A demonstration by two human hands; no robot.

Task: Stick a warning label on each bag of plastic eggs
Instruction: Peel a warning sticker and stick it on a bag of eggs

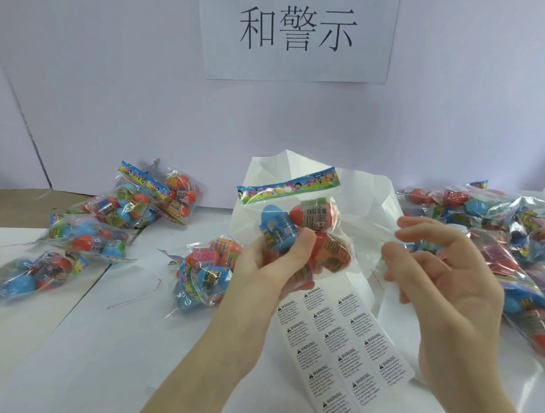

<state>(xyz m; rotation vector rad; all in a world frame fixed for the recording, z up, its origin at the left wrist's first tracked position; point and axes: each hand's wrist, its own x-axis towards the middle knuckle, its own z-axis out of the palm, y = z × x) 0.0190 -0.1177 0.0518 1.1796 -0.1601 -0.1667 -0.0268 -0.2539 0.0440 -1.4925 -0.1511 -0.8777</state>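
Observation:
My left hand [272, 265] grips a clear bag of plastic eggs [307, 232] and holds it upright above the table's middle, its colourful header strip on top. Blue and orange eggs show inside. My right hand [441, 280] hovers just right of the bag with its fingers curled. A thin clear warning label [375, 273] with faint print seems pinched at its fingertips. Below both hands lies the label sheet [340, 347], printed with rows of WARNING stickers.
Several egg bags lie at the left [78, 239], one more sits by my left wrist [204, 272], and a large heap fills the right side [511, 245]. White paper [285, 166] stands behind the held bag. A sign [299, 34] hangs on the wall.

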